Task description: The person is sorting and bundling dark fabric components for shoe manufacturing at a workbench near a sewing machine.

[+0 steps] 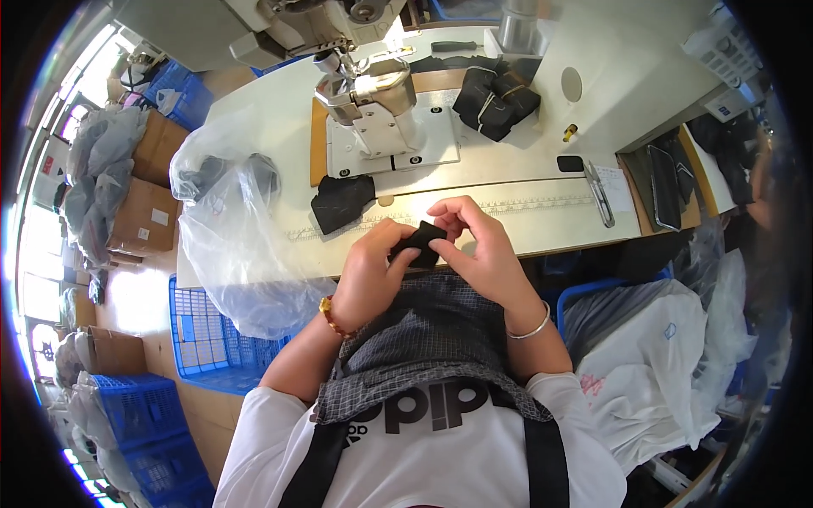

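Observation:
Just above my lap, at the table's front edge, a small folded black fabric piece (421,245) is pinched between both hands. My left hand (378,262) grips its left side, with thumb and fingers closed on it. My right hand (476,247) holds the right side between thumb and fingers; some of its fingertips are hidden. Another black fabric piece (342,203) lies flat on the table, left of and beyond my hands. Farther off stands the sewing machine (378,118), its post and metal base plate facing me.
Tied black fabric bundles (495,102) lie right of the machine. Tweezers (600,196) and a phone (665,186) rest at the right. A clear plastic bag (229,229) drapes over the left edge above a blue crate (216,339). White cloth (644,364) fills a bin beside me.

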The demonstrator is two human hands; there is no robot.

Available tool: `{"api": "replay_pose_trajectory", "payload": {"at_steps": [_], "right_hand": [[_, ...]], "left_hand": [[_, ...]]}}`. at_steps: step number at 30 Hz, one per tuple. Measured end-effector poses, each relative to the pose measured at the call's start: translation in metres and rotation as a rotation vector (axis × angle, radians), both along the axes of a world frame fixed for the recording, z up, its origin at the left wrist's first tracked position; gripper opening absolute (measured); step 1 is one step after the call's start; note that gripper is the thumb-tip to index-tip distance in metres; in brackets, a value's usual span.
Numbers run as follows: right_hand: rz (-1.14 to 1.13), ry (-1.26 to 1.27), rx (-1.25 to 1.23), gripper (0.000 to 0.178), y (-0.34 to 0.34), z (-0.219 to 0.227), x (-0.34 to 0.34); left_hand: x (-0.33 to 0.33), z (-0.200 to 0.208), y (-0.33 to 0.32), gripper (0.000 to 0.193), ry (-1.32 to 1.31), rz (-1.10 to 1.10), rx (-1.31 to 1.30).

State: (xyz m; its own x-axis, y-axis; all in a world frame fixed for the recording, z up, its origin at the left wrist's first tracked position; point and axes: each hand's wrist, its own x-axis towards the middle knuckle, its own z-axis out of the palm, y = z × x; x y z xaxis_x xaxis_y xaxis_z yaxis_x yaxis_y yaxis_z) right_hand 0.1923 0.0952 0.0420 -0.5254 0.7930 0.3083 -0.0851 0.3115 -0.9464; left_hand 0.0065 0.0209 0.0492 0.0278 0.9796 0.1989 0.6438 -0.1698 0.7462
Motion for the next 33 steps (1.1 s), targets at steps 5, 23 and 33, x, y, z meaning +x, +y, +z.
{"api": "replay_pose_trajectory", "payload": {"at_steps": [5,23,33], "right_hand": [[-0.028,-0.156,-0.001,0.019,-0.021,0.000,-0.005],[0.169,0.067,-0.428,0.023,-0.047,-0.013,-0.013],[0.213,0.131,-0.601,0.016,-0.047,-0.018,-0.010]], "left_hand": [[-0.008,-0.018,-0.008,0.022,-0.576,0.008,-0.312],[-0.004,-0.006,-0.035,0.056,-0.733,-0.176,-0.423],[-0.005,-0.011,-0.046,0.060,-0.761,-0.206,-0.421]]}}
